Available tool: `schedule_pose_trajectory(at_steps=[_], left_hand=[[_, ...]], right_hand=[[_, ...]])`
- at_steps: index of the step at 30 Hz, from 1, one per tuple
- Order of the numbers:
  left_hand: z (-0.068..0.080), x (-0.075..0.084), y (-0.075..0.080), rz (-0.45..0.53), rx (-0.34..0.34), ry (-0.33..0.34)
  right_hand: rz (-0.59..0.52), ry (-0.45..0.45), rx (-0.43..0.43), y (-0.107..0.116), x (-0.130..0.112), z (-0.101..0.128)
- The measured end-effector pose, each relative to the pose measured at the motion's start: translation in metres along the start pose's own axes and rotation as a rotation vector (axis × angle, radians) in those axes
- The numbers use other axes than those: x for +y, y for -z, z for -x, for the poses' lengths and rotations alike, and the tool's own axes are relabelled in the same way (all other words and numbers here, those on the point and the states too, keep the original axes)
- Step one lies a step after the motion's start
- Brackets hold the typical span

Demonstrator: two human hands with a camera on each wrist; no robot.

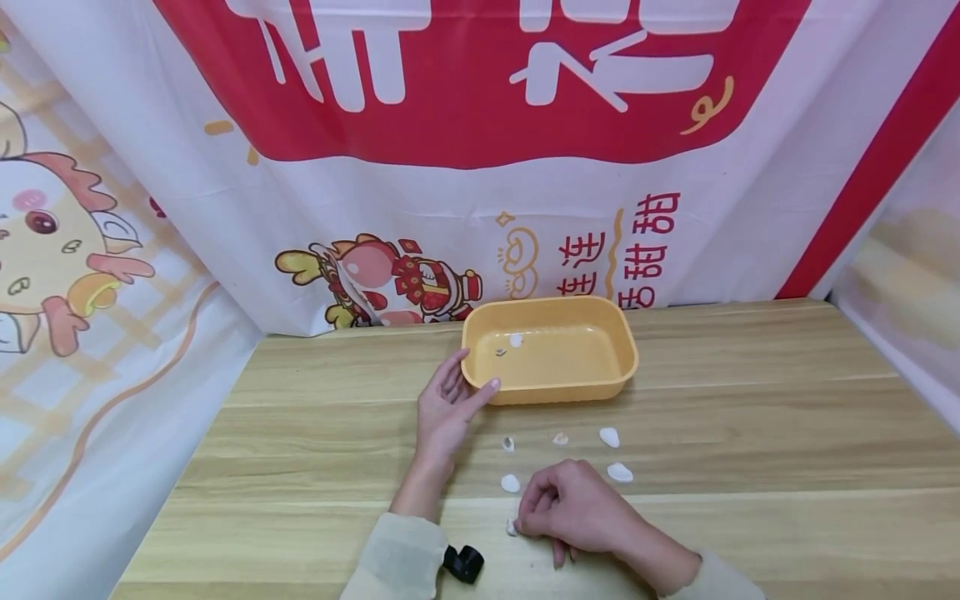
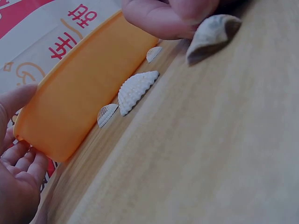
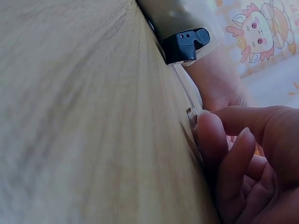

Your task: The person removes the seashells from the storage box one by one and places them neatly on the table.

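An orange-yellow plastic tray (image 1: 622,367) stands on the wooden table with two small shells (image 1: 516,339) inside. My left hand (image 1: 463,382) rests against the tray's near-left corner with straight fingers; the tray wall (image 2: 79,93) fills the left wrist view. My right hand (image 1: 522,521) is curled near the table's front edge, and its fingertips (image 2: 173,16) pinch a small pale shell (image 2: 212,35) that lies on the wood. The same shell (image 3: 191,114) shows at my fingertip (image 3: 210,135) in the right wrist view. Several more white shells (image 1: 609,436) lie between the tray and my right hand.
A printed red and white cloth (image 1: 480,125) hangs behind the table and drapes down both sides. A black wrist camera (image 1: 463,564) sits on my left sleeve. A ribbed shell (image 2: 135,88) lies close under the tray's front wall.
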State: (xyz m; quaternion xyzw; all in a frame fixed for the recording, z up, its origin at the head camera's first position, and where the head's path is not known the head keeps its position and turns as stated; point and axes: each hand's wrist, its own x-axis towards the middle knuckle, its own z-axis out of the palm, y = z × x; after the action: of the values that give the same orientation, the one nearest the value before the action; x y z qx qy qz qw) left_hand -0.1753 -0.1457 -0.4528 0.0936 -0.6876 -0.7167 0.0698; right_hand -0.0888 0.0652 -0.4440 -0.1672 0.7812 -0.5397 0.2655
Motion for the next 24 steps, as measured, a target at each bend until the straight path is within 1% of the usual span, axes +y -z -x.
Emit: schedule_pose_trajectory(at_steps=[5, 8, 10, 13, 16, 20, 24], left_hand=[[-0.001, -0.001, 0.0, -0.002, -0.005, -0.003], [0.0, 0.0, 0.0, -0.004, -0.004, 0.0], [0.0, -0.001, 0.0, -0.006, -0.002, 0.005], [0.0, -0.001, 0.0, -0.006, 0.001, 0.01], [0.0, -0.001, 0.0, -0.008, 0.004, 0.014], [0.0, -0.001, -0.001, -0.013, 0.008, 0.019], [0.0, -0.001, 0.0, -0.01, 0.007, 0.012]], right_hand=[[-0.025, 0.016, -0.03, 0.006, 0.0, 0.0], [-0.05, 0.041, -0.038, 0.014, -0.001, 0.0], [-0.059, 0.058, -0.027, 0.022, -0.002, 0.0], [-0.087, 0.054, 0.008, 0.036, -0.006, 0.001], [-0.096, 0.04, 0.063, 0.053, -0.011, 0.004], [-0.078, 0.032, 0.14, 0.074, -0.016, 0.009], [-0.098, 0.027, 0.188, 0.09, -0.02, 0.014]])
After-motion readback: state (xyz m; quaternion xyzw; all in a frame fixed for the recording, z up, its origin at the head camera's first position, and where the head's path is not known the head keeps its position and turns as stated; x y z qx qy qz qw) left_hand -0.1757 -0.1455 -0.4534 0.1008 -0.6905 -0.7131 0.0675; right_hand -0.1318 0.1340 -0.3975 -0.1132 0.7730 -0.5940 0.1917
